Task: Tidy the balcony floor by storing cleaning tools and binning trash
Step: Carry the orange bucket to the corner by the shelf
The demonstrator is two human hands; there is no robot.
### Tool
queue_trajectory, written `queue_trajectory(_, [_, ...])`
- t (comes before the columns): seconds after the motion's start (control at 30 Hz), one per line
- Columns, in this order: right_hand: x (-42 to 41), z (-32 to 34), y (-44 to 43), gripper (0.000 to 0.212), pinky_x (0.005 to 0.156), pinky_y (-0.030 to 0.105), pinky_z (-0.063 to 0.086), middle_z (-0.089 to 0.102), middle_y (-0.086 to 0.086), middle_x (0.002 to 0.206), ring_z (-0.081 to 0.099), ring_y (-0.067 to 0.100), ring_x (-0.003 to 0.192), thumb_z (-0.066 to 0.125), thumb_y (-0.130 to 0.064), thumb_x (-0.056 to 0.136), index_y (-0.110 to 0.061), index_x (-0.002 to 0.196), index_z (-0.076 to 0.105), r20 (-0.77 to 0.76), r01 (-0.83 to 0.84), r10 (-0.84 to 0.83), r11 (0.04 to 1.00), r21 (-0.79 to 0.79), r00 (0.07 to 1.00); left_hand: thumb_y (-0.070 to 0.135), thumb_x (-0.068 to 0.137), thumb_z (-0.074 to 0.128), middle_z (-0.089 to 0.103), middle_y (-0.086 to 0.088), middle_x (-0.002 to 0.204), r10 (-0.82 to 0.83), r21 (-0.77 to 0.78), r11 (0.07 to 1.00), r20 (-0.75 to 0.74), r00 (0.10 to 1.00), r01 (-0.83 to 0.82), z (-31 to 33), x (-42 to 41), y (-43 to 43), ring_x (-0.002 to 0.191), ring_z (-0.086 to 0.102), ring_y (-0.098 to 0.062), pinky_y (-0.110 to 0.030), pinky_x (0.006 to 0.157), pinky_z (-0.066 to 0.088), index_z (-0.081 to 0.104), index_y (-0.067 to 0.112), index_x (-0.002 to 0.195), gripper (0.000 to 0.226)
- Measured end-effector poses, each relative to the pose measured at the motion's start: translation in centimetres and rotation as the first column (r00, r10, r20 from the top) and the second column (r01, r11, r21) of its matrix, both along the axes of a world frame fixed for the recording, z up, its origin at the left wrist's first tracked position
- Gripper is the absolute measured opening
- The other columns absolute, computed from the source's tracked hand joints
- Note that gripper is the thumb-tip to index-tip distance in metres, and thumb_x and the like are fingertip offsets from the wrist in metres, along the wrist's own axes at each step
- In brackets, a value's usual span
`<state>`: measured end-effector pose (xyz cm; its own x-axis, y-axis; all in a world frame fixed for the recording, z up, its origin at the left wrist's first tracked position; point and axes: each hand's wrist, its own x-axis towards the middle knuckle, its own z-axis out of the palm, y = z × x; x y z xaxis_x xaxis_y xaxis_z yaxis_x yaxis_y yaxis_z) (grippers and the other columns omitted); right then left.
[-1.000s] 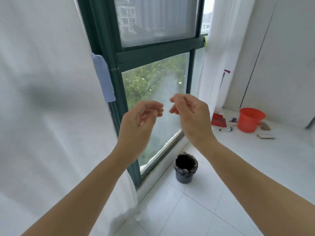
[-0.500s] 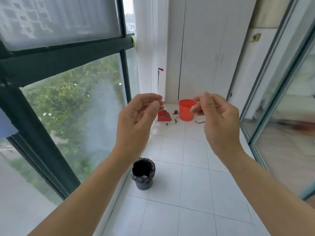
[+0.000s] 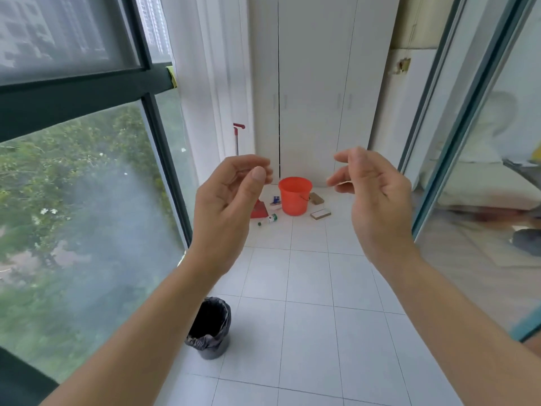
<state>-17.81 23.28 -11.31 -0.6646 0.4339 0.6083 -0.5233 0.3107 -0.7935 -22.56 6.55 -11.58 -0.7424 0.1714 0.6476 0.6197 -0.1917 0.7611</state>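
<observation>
At the far end of the white tiled floor stands an orange bucket (image 3: pixel 294 195). Around it lie a red dustpan (image 3: pixel 260 210), a small bottle with a green cap (image 3: pixel 268 219), a small blue and white packet (image 3: pixel 275 200), a brown block (image 3: pixel 316 198) and a flat white-topped block (image 3: pixel 320 214). A grey bin with a black liner (image 3: pixel 211 329) stands near me by the window. My left hand (image 3: pixel 227 200) and my right hand (image 3: pixel 373 194) are raised in front of me, fingers loosely curled, holding nothing.
A red-handled pole (image 3: pixel 236 139) leans in the far left corner beside a white cupboard (image 3: pixel 310 89). A dark-framed window (image 3: pixel 87 159) runs along the left, and a sliding glass door (image 3: pixel 474 159) along the right.
The view has swung right from the window to the balcony's far end. My hands have moved apart and their fingers have loosened.
</observation>
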Motion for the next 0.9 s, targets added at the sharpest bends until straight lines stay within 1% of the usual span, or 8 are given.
queue_trajectory(0.07, [-1.1, 0.1, 0.8, 0.028, 0.067, 0.019, 0.052, 0.065, 0.005, 0.073, 0.063, 0.016, 0.076, 0.041, -0.03, 0.099, -0.015, 0.094, 0.064, 0.004, -0.013, 0.013, 1.0, 0.005, 1.0, 0.018, 0.091, 0.054, 0.07, 0.006, 0.087, -0.002, 0.0, 1.0, -0.005, 1.0, 0.002, 0.1, -1.0, 1.1, 0.089, 0.067, -0.017, -0.028, 0.083, 0.054, 0.064, 0.019, 0.098, 0.012])
queue_trajectory(0.13, [-2.4, 0.1, 1.6, 0.028, 0.063, 0.021, 0.052, 0.064, 0.006, 0.072, 0.062, 0.021, 0.074, 0.041, -0.03, 0.099, -0.015, 0.094, 0.064, 0.014, -0.029, 0.029, 1.0, 0.003, 0.999, 0.018, 0.091, 0.054, 0.071, 0.007, 0.087, 0.004, 0.003, 1.0, -0.004, 1.0, -0.004, 0.0, -2.3, 2.2, 0.089, 0.068, -0.016, -0.027, 0.082, 0.054, 0.064, 0.02, 0.097, 0.012])
queue_trajectory(0.37, [-8.6, -0.2, 4.0, 0.029, 0.065, 0.034, 0.05, 0.065, 0.008, 0.072, 0.058, 0.031, 0.073, 0.042, -0.032, 0.098, -0.014, 0.093, 0.064, 0.032, -0.02, 0.019, 1.0, 0.01, 0.999, 0.019, 0.092, 0.054, 0.071, 0.007, 0.088, -0.026, -0.024, 0.999, 0.003, 1.0, 0.026, -0.8, -8.8, 5.6, 0.09, 0.068, -0.017, -0.027, 0.081, 0.054, 0.065, 0.022, 0.097, 0.012])
queue_trajectory(0.5, [-13.4, -0.4, 5.1, 0.027, 0.056, 0.025, 0.05, 0.064, 0.011, 0.072, 0.059, 0.029, 0.072, 0.042, -0.03, 0.098, -0.014, 0.091, 0.063, 0.036, -0.002, 0.002, 1.0, 0.0, 0.999, 0.018, 0.092, 0.054, 0.07, 0.005, 0.09, -0.065, -0.018, 0.998, -0.003, 0.998, 0.065, -1.1, -14.1, 7.5, 0.092, 0.068, -0.018, -0.028, 0.085, 0.053, 0.065, 0.022, 0.098, 0.013])
queue_trajectory(0.53, [-14.9, -0.3, 5.2, 0.027, 0.056, 0.024, 0.051, 0.064, 0.01, 0.072, 0.06, 0.028, 0.072, 0.042, -0.029, 0.099, -0.015, 0.09, 0.063, 0.039, 0.002, -0.002, 1.0, 0.005, 0.999, 0.018, 0.092, 0.054, 0.07, 0.006, 0.09, -0.071, -0.011, 0.997, -0.007, 0.997, 0.071, -1.0, -15.6, 7.8, 0.092, 0.068, -0.017, -0.027, 0.085, 0.053, 0.065, 0.023, 0.098, 0.013])
queue_trajectory(0.63, [-18.9, 0.3, 5.3, 0.028, 0.066, 0.03, 0.052, 0.064, 0.006, 0.071, 0.061, 0.026, 0.073, 0.042, -0.029, 0.099, -0.013, 0.091, 0.064, 0.044, 0.014, -0.016, 0.999, 0.034, 0.999, 0.018, 0.092, 0.054, 0.071, 0.005, 0.089, -0.078, -0.02, 0.997, -0.004, 0.997, 0.078, -0.7, -19.4, 8.2, 0.092, 0.068, -0.017, -0.027, 0.085, 0.053, 0.065, 0.022, 0.098, 0.013])
queue_trajectory(0.77, [-23.9, 1.2, 5.2, 0.03, 0.059, 0.032, 0.05, 0.064, 0.008, 0.071, 0.056, 0.033, 0.069, 0.042, -0.029, 0.099, -0.009, 0.092, 0.064, 0.021, 0.001, -0.002, 1.0, 0.027, 1.0, 0.018, 0.091, 0.055, 0.07, 0.006, 0.089, -0.096, -0.03, 0.995, 0.009, 0.995, 0.096, 0.0, -24.4, 8.2, 0.092, 0.067, -0.017, -0.027, 0.085, 0.053, 0.065, 0.02, 0.098, 0.013])
queue_trajectory(0.9, [-27.3, 1.2, 5.4, 0.029, 0.068, 0.039, 0.05, 0.065, 0.007, 0.072, 0.059, 0.031, 0.073, 0.042, -0.031, 0.099, -0.013, 0.092, 0.064, 0.028, 0.043, -0.045, 0.997, 0.056, 0.999, 0.015, 0.093, 0.054, 0.069, 0.0, 0.091, -0.107, -0.065, 0.992, 0.011, 0.994, 0.108, 0.2, -28.0, 8.7, 0.091, 0.067, -0.017, -0.025, 0.084, 0.052, 0.065, 0.015, 0.1, 0.013])
